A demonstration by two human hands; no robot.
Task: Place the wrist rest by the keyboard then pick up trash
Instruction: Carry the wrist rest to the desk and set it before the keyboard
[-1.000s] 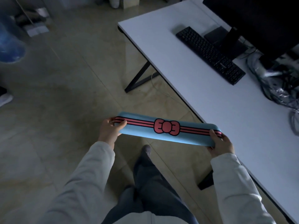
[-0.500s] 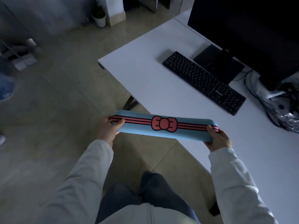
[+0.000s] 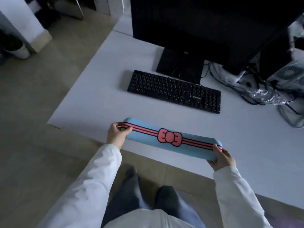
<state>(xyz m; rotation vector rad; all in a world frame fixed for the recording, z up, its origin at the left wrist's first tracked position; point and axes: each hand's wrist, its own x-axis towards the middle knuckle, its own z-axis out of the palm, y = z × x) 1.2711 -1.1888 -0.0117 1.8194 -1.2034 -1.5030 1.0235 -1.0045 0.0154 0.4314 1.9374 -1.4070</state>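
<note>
A long blue wrist rest (image 3: 171,142) with pink stripes and a pink bow is held level over the near edge of a white table (image 3: 102,83). Its left end is gripped by the left hand (image 3: 117,134), its right end by the right hand (image 3: 222,157), thumbs on top. A black keyboard (image 3: 174,91) lies farther back on the table, apart from the wrist rest, before a dark monitor (image 3: 205,25). Crumpled clear plastic and cables (image 3: 263,89) are piled to the right.
</note>
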